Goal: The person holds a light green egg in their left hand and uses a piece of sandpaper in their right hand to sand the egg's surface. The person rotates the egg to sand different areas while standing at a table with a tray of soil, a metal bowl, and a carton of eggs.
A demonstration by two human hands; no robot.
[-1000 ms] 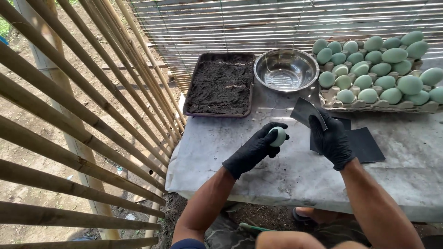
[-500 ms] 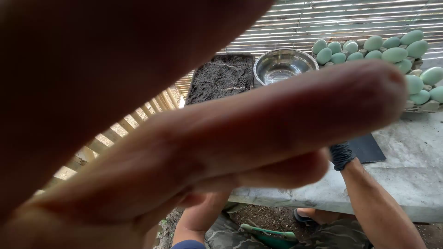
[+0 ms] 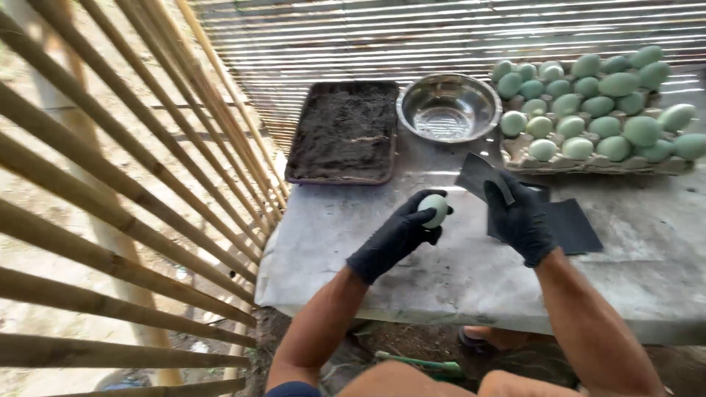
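Bamboo fence: slanted pale poles filling the left side, from near to far, just beside the table's left edge.
Slatted wall: thin horizontal strips across the far side, striped with light.
Table: grey, stained stone-like slab in the centre and right, bearing everything else.
Egg tray: grey pulp carton at the far right, loaded with pale green eggs in rows, some stacked.
Soil tray: dark rectangular tray filled with black, crumbly soil, far left on the table, just beside the bowl.
Metal bowl: round, shiny steel, between the soil tray and the egg tray.
Dark sheets: flat black rectangles lying on the table to the right of the hands, partly under the right hand.
Right hand: black-gloved, closed around a dark grey abrasive-looking sheet, pinching its near edge so that it stands tilted up toward the far side.
Left hand: black-gloved, fingers curled around a single pale green egg, gripping it above the table near the centre, just left of the held sheet and apart from it.
Legs and foot: visible below the near table edge.
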